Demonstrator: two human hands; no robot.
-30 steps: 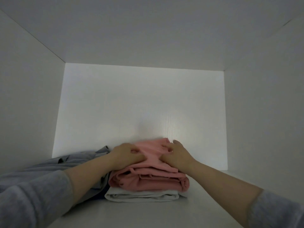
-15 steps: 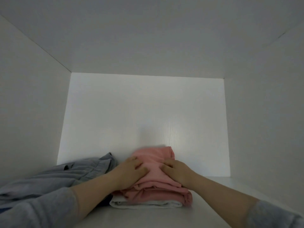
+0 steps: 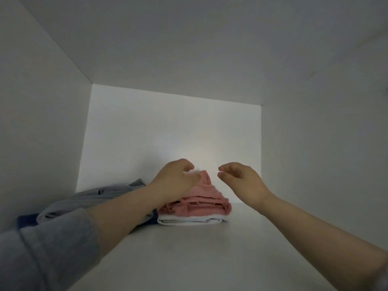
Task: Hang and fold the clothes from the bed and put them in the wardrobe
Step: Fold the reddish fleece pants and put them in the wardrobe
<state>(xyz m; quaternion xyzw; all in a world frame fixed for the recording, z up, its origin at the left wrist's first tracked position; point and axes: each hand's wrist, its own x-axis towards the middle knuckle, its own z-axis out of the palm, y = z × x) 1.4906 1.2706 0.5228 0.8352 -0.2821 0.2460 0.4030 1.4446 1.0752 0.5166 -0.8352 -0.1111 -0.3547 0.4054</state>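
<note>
A folded pink garment (image 3: 202,199) lies on top of a folded white garment (image 3: 190,220) on the white wardrobe shelf (image 3: 210,253). My left hand (image 3: 175,179) hovers just above the pink garment's left side, fingers loosely curled and holding nothing. My right hand (image 3: 241,181) is lifted to the right of the pile, apart from it, fingers relaxed and curled with nothing in them. Both forearms reach in from the front.
A grey garment (image 3: 94,198) with a dark blue piece (image 3: 26,220) under it lies at the left of the shelf, beside the pile. White side walls, back panel (image 3: 172,131) and ceiling enclose the compartment. Bare shelf lies to the right of the pile.
Both hands have lifted off the pink garment, which they were pressing, and moved apart. The view has drawn back and tilted up a little.
</note>
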